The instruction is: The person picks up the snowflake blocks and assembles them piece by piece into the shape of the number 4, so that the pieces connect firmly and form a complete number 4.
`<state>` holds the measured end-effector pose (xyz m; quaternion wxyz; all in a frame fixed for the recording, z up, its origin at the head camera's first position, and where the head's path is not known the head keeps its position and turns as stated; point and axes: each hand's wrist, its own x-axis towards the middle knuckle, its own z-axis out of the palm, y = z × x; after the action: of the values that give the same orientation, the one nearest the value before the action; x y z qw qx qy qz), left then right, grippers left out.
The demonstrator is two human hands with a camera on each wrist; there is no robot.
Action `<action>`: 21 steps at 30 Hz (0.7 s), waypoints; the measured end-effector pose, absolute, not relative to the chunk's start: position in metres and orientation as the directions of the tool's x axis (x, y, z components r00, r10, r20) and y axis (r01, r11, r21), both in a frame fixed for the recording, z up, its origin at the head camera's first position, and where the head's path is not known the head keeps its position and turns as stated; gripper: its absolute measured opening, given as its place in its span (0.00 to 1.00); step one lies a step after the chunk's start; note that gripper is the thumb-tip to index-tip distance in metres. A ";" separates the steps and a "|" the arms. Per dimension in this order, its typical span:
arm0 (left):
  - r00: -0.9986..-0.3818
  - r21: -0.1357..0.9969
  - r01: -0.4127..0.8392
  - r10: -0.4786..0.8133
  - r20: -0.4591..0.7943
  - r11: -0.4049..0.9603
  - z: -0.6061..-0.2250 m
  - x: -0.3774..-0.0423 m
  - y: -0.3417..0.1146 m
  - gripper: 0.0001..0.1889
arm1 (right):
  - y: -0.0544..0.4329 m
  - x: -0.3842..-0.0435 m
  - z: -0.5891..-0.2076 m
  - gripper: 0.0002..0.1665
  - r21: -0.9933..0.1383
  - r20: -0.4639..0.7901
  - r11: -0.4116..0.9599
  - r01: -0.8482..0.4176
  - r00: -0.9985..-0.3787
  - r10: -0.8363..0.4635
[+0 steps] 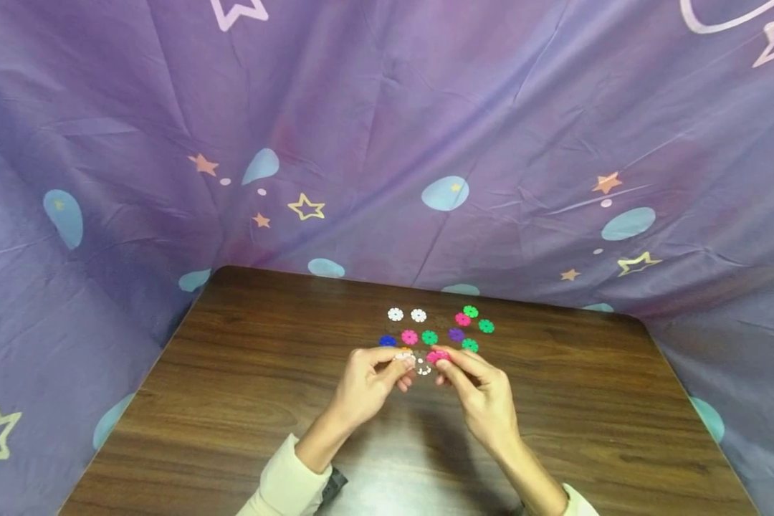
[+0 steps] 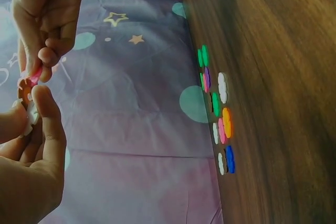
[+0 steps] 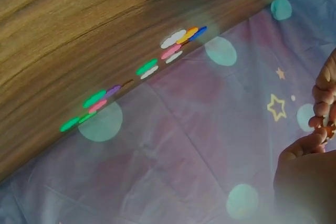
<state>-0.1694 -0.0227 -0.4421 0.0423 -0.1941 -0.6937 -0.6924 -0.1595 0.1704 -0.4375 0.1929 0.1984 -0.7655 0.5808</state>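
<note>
Above the table, my left hand [image 1: 364, 383] pinches a white notched flower disc [image 1: 403, 356] between thumb and fingers. Opposite it, my right hand [image 1: 486, 398] pinches a pink notched flower disc [image 1: 436, 356]. In the left wrist view a brown disc [image 2: 23, 92] sits between the white disc [image 2: 33, 113] and the pink disc [image 2: 35, 75], touching or nearly touching both. Fingers cover much of these pieces, so I cannot tell how they join. The right wrist view catches both hands only at its right edge, with the brown disc [image 3: 329, 129] between the fingertips.
Loose flower discs lie on the brown wooden table [image 1: 245, 373] beyond the hands: white [image 1: 395, 314], pink [image 1: 409, 337], green [image 1: 429, 337], purple [image 1: 456, 335] and blue [image 1: 387, 340]. A purple patterned cloth [image 1: 361, 143] hangs behind the table.
</note>
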 end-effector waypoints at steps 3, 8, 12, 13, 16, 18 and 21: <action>-0.932 0.954 0.296 0.207 0.297 -0.039 -0.441 -0.168 -0.022 0.10 | 0.170 -0.158 -0.438 0.13 -0.831 0.499 0.244 -0.500 -0.864 -0.071; -0.935 0.956 0.287 0.196 0.295 -0.067 -0.439 -0.168 -0.020 0.10 | 0.168 -0.156 -0.437 0.13 -0.855 0.469 0.227 -0.467 -0.882 -0.047; -0.936 0.952 0.292 0.179 0.303 -0.087 -0.438 -0.168 -0.020 0.10 | 0.165 -0.157 -0.438 0.13 -0.855 0.479 0.208 -0.475 -0.877 -0.033; -0.936 0.952 0.292 0.177 0.303 -0.088 -0.438 -0.168 -0.020 0.10 | 0.164 -0.156 -0.439 0.13 -0.854 0.483 0.203 -0.478 -0.875 -0.026; -0.939 0.954 0.289 0.169 0.299 -0.083 -0.438 -0.167 -0.020 0.10 | 0.160 -0.155 -0.441 0.13 -0.851 0.498 0.195 -0.488 -0.867 0.003; -0.938 0.952 0.293 0.168 0.304 -0.083 -0.439 -0.167 -0.020 0.10 | 0.158 -0.155 -0.440 0.13 -0.846 0.510 0.186 -0.499 -0.860 0.013; -0.933 0.946 0.312 0.161 0.322 -0.082 -0.440 -0.169 -0.020 0.10 | 0.155 -0.157 -0.435 0.13 -0.828 0.536 0.198 -0.525 -0.844 0.007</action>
<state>-0.1688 -0.0196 -0.4396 0.0530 -0.1753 -0.6755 -0.7143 -0.1569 0.1552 -0.4354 0.2183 0.1742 -0.7425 0.6089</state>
